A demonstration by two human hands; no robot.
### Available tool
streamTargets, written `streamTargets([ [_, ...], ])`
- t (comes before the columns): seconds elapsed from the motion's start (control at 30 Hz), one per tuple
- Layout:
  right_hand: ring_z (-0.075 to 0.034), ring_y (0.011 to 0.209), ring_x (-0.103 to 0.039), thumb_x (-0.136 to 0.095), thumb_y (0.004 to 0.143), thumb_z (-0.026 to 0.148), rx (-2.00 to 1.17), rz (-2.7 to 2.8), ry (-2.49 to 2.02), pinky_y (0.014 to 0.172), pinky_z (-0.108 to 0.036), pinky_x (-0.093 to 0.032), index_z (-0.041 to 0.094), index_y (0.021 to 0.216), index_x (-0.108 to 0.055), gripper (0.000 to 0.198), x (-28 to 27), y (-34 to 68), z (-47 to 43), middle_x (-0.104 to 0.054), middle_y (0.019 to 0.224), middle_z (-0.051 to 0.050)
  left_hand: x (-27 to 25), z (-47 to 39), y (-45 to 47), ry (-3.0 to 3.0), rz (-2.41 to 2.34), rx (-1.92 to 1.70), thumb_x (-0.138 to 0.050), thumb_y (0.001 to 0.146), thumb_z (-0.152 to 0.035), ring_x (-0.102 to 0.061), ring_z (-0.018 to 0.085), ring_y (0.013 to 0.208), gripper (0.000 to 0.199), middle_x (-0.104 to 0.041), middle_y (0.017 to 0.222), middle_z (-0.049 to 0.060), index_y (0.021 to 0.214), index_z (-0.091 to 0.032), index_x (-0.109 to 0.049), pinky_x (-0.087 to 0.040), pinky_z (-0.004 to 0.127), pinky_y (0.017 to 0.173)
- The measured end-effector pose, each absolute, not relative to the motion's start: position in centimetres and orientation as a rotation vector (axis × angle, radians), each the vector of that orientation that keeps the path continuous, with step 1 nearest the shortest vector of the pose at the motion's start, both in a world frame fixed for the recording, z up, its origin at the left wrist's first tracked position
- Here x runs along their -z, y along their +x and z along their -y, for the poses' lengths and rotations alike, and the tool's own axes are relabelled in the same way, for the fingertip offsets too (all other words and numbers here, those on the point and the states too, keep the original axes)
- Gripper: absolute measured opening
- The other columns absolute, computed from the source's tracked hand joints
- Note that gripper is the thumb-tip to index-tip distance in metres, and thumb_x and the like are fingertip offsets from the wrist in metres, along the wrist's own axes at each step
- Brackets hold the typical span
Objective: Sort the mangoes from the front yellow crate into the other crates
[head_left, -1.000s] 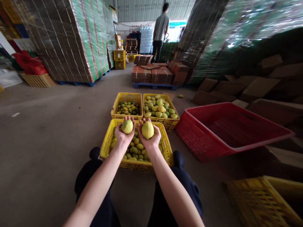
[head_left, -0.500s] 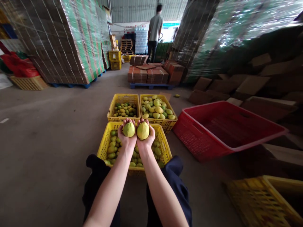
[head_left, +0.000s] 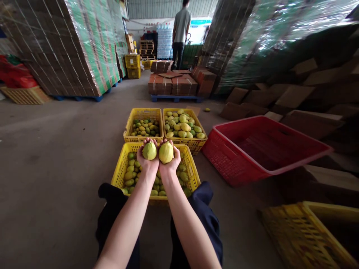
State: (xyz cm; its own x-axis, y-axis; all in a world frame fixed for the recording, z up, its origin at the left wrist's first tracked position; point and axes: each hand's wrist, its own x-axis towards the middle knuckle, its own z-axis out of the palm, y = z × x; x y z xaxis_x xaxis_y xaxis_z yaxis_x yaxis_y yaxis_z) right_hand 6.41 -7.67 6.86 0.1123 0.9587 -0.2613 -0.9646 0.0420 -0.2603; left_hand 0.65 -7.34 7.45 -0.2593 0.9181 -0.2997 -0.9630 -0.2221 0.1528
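Observation:
My left hand (head_left: 148, 164) is turned palm up, its fingers cupped round a greenish-yellow lemon (head_left: 149, 151). Close beside it, my right hand (head_left: 170, 167) cups a yellower, slightly larger lemon (head_left: 166, 152) the same way. Both hands are side by side above a yellow plastic crate (head_left: 119, 164) that stands between my knees. Green and yellow lemons (head_left: 129, 175) lie in this crate, partly hidden by my forearms. Just beyond my fingertips are two more yellow crates: the left one (head_left: 128, 124) holds smaller, greener fruit, the right one (head_left: 195, 142) a heap of larger, yellower fruit.
To the right stand a red crate (head_left: 221, 164) and a yellow crate (head_left: 288, 224). Flattened cartons (head_left: 294, 97) lie behind the red one. Ahead, bundled cardboard (head_left: 183, 86) sits on a blue pallet (head_left: 176, 98), with a person (head_left: 181, 30) standing behind. Wrapped stacks (head_left: 86, 48) flank both sides.
The whole view has shifted slightly, so everything appears a little further left and higher. Both hands keep hold of their lemons in nearly the same pose.

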Motion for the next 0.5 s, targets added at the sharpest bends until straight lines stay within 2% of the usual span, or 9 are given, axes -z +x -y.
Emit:
streamTargets([
  [0.17, -0.018, 0.084, -0.069, -0.045, 0.072, 0.026, -1.604, -0.13, -0.44, 0.08, -0.031, -0.059, 0.022, 0.083, -0.065, 0.023, -6.9, 7.5, 8.4, -0.07, 0.072, -0.003, -7.8, 8.0, -1.0, -0.159, -0.451, -1.679, -0.036, 0.082, -0.019, -0.069, 0.017, 0.088, 0.032, -0.071, 0.079, 0.007, 0.075, -0.017, -0.067, -0.056, 0.03, 0.085],
  [0.27, -0.017, 0.082, -0.069, -0.043, 0.073, 0.026, -1.64, -0.194, -0.429, 0.069, -0.027, -0.06, 0.021, 0.086, -0.063, 0.024, -7.7, 9.5, 9.2, -0.07, 0.072, -0.003, -7.1, 9.3, -1.4, -0.076, -0.6, -1.559, -0.038, 0.085, -0.02, -0.07, 0.016, 0.08, 0.029, -0.071, 0.076, 0.006, 0.078, -0.016, -0.066, -0.057, 0.027, 0.076],
  [0.33, -0.016, 0.078, -0.069, -0.041, 0.075, 0.027, -1.612, -0.228, -0.436, 0.063, -0.024, -0.059, 0.021, 0.087, -0.062, 0.025, -8.3, 11.3, 9.7, -0.069, 0.072, -0.003, -5.8, 11.2, -1.1, 0.148, -0.778, -1.304, -0.041, 0.086, -0.022, -0.069, 0.014, 0.071, 0.027, -0.071, 0.072, 0.005, 0.078, -0.016, -0.066, -0.055, 0.021, 0.064],
  [0.4, -0.016, 0.075, -0.068, -0.04, 0.075, 0.027, -1.578, -0.236, -0.461, 0.058, -0.023, -0.058, 0.02, 0.088, -0.061, 0.026, -8.7, 13.4, 10.2, -0.068, 0.073, -0.004, -3.9, 14.3, -0.5, 0.477, -0.922, -0.886, -0.043, 0.087, -0.028, -0.067, 0.012, 0.061, 0.029, -0.07, 0.067, 0.005, 0.078, -0.016, -0.068, -0.05, 0.018, 0.053],
  [0.5, -0.017, 0.072, -0.067, -0.042, 0.07, 0.024, -1.511, -0.167, -0.512, 0.054, -0.024, -0.057, 0.02, 0.087, -0.06, 0.026, -8.6, 17.1, 10.8, -0.068, 0.071, -0.005, -0.4, 20.8, 0.0, 0.961, -0.976, -0.312, -0.053, 0.082, -0.044, -0.064, 0.015, 0.05, 0.032, -0.069, 0.059, 0.005, 0.081, -0.019, -0.072, -0.047, 0.024, 0.045],
])
